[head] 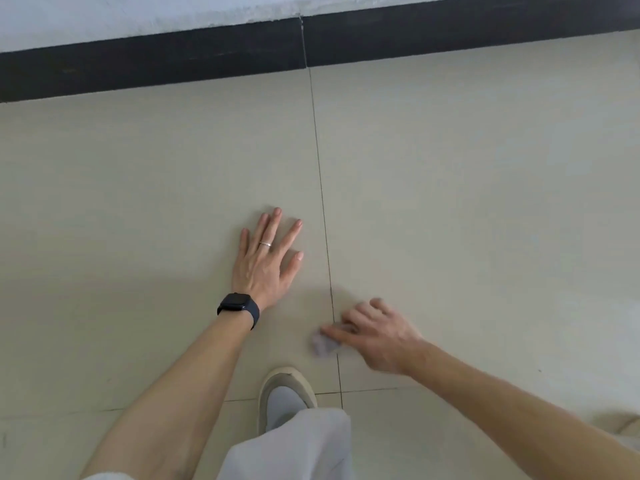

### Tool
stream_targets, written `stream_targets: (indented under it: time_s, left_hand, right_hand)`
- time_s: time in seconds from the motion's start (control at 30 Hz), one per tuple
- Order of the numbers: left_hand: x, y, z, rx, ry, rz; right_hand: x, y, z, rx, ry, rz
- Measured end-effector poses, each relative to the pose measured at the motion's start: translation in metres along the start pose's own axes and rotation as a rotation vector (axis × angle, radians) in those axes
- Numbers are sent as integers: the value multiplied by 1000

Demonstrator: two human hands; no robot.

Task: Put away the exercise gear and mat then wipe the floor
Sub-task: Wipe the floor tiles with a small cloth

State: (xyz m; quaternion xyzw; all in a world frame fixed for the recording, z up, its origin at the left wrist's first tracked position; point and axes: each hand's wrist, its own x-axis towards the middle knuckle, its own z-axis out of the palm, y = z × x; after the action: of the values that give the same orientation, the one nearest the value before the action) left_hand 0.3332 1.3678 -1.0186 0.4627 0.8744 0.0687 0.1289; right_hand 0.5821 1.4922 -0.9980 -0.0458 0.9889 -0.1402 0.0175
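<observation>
The cloth [323,344] is a small, pale, blurred wad on the floor [450,202]. The right hand [377,337] grips it with curled fingers. At its 10 o'clock, the left hand [265,261] lies flat on the tiles, fingers spread.

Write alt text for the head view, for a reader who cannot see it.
A person's right hand holds a small crumpled pale cloth against the beige tiled floor, while the left hand, wearing a black smartwatch, rests flat nearby.

The blurred right hand [375,336] hid most of a small pale grey crumpled wad [323,345], perhaps cloth; its grip was unclear.
</observation>
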Motion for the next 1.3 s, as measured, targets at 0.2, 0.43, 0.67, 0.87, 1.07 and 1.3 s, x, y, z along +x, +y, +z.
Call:
stream_targets:
  time_s: [0.2,0.43,0.67,0.87,1.07,1.3]
  left_hand:
    - [-1,-3,-4,-1,-17,7]
    - [1,-6,-4,-23,51,13]
    - [3,-11,-6,-73,97,8]
    - [66,-41,-32,-28,145,-163]
    - [123,-89,-50,4,46,-331]
    - [121,-95,-42,-50,105,-380]
  right_hand:
    - [87,42,-26,53,199,644]
    - [31,15,-3,2,-15,-142]
    - [104,61,-28,12,187,513]
    - [89,84,-29,-65,47,-70]
    - [201,164,-61,16,196,776]
    - [151,106,-33,-49,-46,-156]
